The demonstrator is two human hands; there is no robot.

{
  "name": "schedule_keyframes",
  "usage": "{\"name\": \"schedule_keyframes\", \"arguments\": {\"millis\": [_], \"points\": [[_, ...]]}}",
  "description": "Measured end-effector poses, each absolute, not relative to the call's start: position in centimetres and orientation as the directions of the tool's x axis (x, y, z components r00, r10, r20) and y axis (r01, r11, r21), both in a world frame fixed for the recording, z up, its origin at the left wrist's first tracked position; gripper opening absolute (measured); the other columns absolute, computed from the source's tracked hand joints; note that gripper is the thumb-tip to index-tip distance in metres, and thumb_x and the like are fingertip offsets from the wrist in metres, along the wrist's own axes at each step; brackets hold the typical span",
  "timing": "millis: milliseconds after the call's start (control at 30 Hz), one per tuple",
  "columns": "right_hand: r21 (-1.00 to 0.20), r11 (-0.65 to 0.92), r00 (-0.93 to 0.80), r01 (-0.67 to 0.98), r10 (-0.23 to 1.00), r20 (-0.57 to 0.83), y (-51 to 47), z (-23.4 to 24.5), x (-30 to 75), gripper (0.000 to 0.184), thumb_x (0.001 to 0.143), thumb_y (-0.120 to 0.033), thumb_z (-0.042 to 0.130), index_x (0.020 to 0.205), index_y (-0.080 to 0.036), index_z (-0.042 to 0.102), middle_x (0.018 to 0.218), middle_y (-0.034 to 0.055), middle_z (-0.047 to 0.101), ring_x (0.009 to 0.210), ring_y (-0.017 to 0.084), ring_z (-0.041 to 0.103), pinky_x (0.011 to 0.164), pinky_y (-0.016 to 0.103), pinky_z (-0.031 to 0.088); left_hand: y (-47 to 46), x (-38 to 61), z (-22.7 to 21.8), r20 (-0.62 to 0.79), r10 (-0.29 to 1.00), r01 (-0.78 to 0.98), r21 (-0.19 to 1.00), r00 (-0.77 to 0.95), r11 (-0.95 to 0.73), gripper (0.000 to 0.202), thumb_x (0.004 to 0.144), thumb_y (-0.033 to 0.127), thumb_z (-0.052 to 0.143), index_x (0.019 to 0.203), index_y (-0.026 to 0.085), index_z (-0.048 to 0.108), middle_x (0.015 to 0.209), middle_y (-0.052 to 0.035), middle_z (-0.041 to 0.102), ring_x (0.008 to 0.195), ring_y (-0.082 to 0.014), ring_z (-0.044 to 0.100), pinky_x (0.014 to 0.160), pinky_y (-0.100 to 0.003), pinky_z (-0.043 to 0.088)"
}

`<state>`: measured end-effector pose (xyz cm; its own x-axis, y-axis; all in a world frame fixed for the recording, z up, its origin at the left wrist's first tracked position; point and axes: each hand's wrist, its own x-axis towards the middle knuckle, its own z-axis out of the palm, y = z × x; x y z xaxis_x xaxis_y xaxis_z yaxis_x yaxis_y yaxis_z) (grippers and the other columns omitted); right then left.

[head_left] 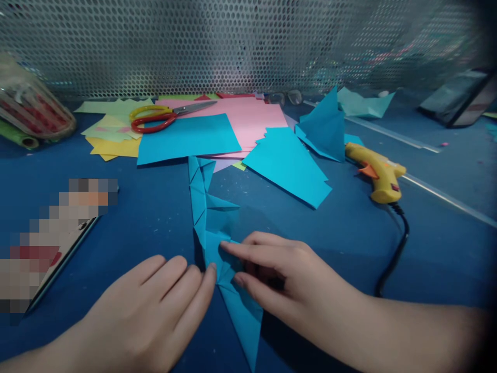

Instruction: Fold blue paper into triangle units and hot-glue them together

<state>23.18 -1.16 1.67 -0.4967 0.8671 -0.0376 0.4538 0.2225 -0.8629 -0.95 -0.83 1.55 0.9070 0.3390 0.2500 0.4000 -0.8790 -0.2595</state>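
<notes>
A long folded blue paper piece (212, 217) lies on the blue table, pointing away from me. My left hand (155, 305) rests flat beside its near part, fingers together, fingertips touching the paper's left edge. My right hand (279, 274) is pinched on a fold near the middle of the piece, index finger stretched across the paper and thumb beneath.
Farther back lie loose blue (186, 137), pink (248, 116) and yellow (116, 147) sheets, red-and-yellow scissors (155, 116), folded blue shapes (287, 163), and a yellow glue gun (376, 173) with a black cord. A tablet (58, 243) lies at left. A perforated metal wall (233, 41) stands behind.
</notes>
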Motion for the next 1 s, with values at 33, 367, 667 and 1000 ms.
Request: {"name": "schedule_keyframes", "arguments": {"millis": [33,367,667,1000], "points": [[-0.863,0.217,-0.493,0.456,0.869,-0.042,-1.2,1.7,23.2,0.024,0.094,-0.012,0.055,0.107,-0.015,0.075,0.087,0.0029,0.063,0.067,0.010,0.055,0.058,0.020,0.046,-0.9,-1.0,1.4,0.255,0.340,0.402,-0.256,0.905,-0.879,0.046,0.107,0.011,0.027,0.111,0.021,0.072,0.090,-0.0026,0.072,0.092,-0.0228,0.053,0.079,-0.037,0.038],[-0.831,0.289,-0.505,0.476,0.863,0.011,-1.3,1.4,23.2,0.024,0.095,-0.011,0.054,0.110,-0.017,0.073,0.089,0.0033,0.063,0.074,0.012,0.060,0.069,0.022,0.053,-1.0,-0.9,1.1,0.251,0.339,0.397,-0.235,0.907,-0.887,0.045,0.108,0.012,0.028,0.112,0.020,0.072,0.089,-0.0018,0.072,0.091,-0.0211,0.055,0.080,-0.035,0.039],[-0.736,0.439,-0.529,0.515,0.839,0.130,-1.8,0.3,23.1,0.025,0.097,-0.012,0.050,0.111,-0.012,0.070,0.105,0.0113,0.061,0.085,0.016,0.068,0.079,0.028,0.062,-1.0,0.2,1.0,0.377,0.355,0.424,-0.115,0.856,-0.898,0.059,0.105,0.002,0.022,0.099,0.022,0.077,0.100,0.0012,0.075,0.097,-0.0162,0.058,0.092,-0.027,0.043],[-0.761,0.395,-0.465,0.515,0.874,0.139,-1.6,0.5,22.9,0.031,0.084,-0.001,0.058,0.109,-0.019,0.062,0.100,0.0040,0.064,0.077,0.012,0.065,0.065,0.021,0.058,-3.0,-0.1,-0.6,0.398,0.350,0.451,-0.195,0.848,-0.871,0.031,0.101,0.020,0.047,0.119,0.022,0.072,0.117,-0.0038,0.075,0.114,-0.0200,0.061,0.109,-0.030,0.042]]}}
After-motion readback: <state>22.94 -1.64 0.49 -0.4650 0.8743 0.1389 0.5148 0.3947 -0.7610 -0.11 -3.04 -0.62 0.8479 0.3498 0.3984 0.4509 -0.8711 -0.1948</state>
